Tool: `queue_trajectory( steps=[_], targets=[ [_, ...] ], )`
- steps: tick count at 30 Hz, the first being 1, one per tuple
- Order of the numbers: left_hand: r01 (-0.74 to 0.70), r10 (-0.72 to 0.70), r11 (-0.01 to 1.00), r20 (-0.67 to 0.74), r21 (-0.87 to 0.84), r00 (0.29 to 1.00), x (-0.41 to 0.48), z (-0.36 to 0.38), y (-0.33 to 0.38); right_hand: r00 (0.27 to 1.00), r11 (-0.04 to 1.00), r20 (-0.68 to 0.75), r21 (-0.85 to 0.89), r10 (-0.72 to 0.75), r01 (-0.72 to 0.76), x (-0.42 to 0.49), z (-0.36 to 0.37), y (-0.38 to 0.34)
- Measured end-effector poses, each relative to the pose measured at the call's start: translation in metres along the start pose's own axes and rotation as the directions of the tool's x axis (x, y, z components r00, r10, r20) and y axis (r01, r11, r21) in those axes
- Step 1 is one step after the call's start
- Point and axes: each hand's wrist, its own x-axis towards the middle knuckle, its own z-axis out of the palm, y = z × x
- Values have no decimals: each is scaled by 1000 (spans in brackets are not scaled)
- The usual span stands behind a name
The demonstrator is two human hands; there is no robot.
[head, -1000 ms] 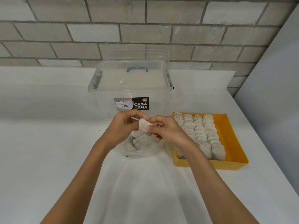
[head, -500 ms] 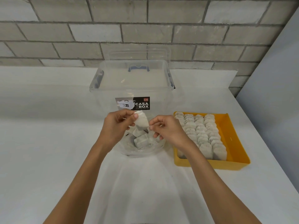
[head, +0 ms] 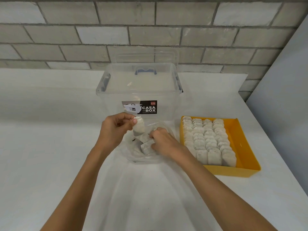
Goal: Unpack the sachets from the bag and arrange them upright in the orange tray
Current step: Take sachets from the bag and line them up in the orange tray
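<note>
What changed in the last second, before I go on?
The right hand let go of the shared sachet and dropped into the bag among the loose sachets; whether it holds one is unclear. The left hand kept pinching that sachet above the bag. The orange tray and clear box stayed put.

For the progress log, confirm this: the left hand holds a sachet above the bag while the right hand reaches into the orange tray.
One slip: in the head view the right hand reaches into the bag, not the orange tray beside it. The left hand does hold a sachet above the bag.
</note>
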Motion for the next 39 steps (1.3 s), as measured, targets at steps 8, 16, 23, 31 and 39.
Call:
queue_trajectory(
  steps=[8,16,23,31,39],
  targets=[
    [9,-9,1000,-2,-7,1000,-2,-3,-2,984,978,-167,185,-60,91,-9,-6,1],
    [14,-14,1000,0,-13,1000,0,-2,-1,954,719,-295,676,61,163,-40,-26,2],
    [-61,64,997,80,-38,995,15,19,25,897,584,-424,762,124,279,-58,-55,18],
    [-220,238,970,243,-99,940,47,69,85,846,481,-495,801,196,357,-75,-109,50],
    [-281,299,954,382,-103,875,63,134,124,793,498,-515,806,325,319,-104,-143,97]
  ],
)
